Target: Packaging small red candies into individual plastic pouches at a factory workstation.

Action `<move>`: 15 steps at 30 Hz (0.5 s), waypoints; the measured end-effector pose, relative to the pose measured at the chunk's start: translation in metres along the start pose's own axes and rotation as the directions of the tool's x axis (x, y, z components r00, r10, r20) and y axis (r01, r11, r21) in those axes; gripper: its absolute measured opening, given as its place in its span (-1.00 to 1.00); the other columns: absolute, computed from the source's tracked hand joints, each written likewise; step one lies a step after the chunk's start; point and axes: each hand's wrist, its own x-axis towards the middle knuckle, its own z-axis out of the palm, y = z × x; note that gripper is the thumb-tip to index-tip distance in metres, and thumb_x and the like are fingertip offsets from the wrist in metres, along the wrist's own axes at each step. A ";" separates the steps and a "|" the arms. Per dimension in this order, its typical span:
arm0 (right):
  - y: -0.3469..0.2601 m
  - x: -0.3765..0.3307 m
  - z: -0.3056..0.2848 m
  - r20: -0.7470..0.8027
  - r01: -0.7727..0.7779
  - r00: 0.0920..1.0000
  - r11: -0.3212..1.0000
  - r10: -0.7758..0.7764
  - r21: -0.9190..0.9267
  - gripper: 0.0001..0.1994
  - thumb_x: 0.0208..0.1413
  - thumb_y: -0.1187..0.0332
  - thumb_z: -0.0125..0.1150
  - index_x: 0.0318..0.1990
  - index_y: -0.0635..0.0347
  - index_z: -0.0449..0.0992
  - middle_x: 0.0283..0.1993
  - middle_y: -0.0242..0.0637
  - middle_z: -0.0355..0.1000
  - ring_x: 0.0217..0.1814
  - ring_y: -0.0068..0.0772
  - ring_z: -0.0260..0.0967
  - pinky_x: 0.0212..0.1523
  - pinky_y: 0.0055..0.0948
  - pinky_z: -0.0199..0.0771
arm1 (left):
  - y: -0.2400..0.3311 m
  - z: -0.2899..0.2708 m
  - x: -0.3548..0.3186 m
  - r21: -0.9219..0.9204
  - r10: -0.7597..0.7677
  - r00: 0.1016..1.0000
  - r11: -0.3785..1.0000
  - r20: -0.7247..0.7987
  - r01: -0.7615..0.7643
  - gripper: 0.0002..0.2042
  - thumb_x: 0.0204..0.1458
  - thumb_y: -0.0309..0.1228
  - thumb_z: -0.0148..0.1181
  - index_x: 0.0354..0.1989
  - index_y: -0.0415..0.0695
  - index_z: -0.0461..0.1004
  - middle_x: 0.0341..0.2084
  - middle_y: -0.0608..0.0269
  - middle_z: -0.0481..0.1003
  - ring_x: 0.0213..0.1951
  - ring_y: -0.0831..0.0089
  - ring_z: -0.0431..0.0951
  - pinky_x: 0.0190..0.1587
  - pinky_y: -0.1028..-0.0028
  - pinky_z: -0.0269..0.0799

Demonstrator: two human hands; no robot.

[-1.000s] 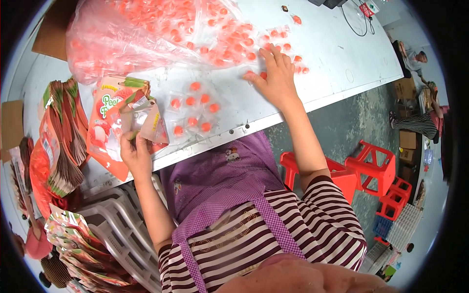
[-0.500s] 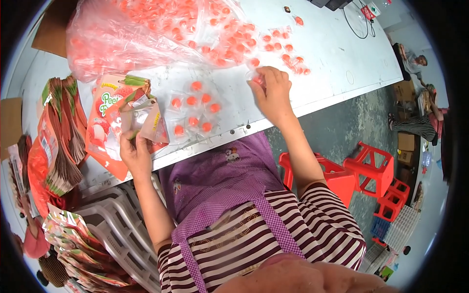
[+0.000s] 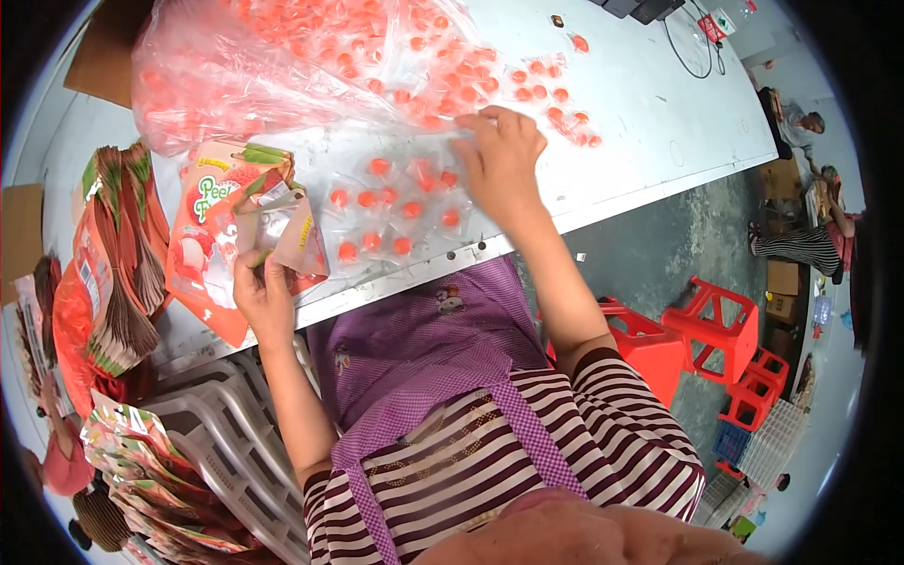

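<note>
My left hand [image 3: 264, 303] grips an open red-and-pink pouch [image 3: 301, 235] by its near edge, its mouth spread and its pale inside showing. Under it lies another printed pouch [image 3: 202, 202], flat on the table. My right hand [image 3: 508, 174] hovers at the near edge of a heap of clear-wrapped orange-red sweets [image 3: 466, 80], thumb and fingers apart, with no sweet visible between them. Between both hands rests a loose group of the same wrapped sweets [image 3: 411, 210]. The heap spills out of a large clear plastic bag [image 3: 254, 94].
Fanned stacks of pouches [image 3: 122, 254] stand at the left. More pouches [image 3: 179, 480] fill grey plastic crates [image 3: 235, 424] below the table [image 3: 650, 141]. Red stools [image 3: 720, 330] are on the floor at the right, with people beyond. A cardboard box [image 3: 108, 52] sits at the far left.
My right hand has let go of wrapped sweets, which now lie in the near group's right side, and has shifted slightly left toward the heap. My left hand keeps its hold on the pouch.
</note>
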 end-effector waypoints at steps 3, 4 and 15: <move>0.024 0.011 0.006 0.165 -0.003 0.986 1.000 0.000 0.017 -0.73 0.00 0.29 0.15 -0.10 0.03 0.48 -0.09 -0.22 0.33 -0.01 -0.24 0.17 -0.01 -0.24 0.04 | 0.002 0.001 0.000 -0.062 -0.075 0.997 0.995 0.015 0.076 -0.90 0.11 -0.45 0.05 -0.35 -0.21 0.30 -0.55 0.41 0.32 -0.55 0.72 0.27 -0.52 0.69 0.19; 0.027 0.011 0.007 0.167 0.034 0.985 0.999 -0.035 0.004 -0.71 0.02 0.26 0.14 -0.07 0.01 0.47 -0.08 -0.22 0.32 -0.01 -0.24 0.18 -0.02 -0.24 0.06 | 0.002 0.001 0.000 -0.085 -0.082 0.997 0.993 0.001 0.081 -0.89 0.09 -0.46 0.07 -0.38 -0.23 0.31 -0.55 0.38 0.34 -0.54 0.71 0.29 -0.50 0.67 0.23; 0.038 0.005 -0.003 0.181 -0.041 0.983 0.999 0.045 -0.027 -0.79 0.00 0.30 0.15 -0.22 0.17 0.45 -0.16 -0.21 0.34 -0.08 -0.18 0.20 -0.04 -0.25 0.13 | -0.006 -0.001 0.000 -0.026 -0.035 0.999 0.999 0.002 0.035 -0.91 0.13 -0.45 0.03 -0.32 -0.20 0.29 -0.55 0.43 0.31 -0.55 0.72 0.26 -0.54 0.69 0.17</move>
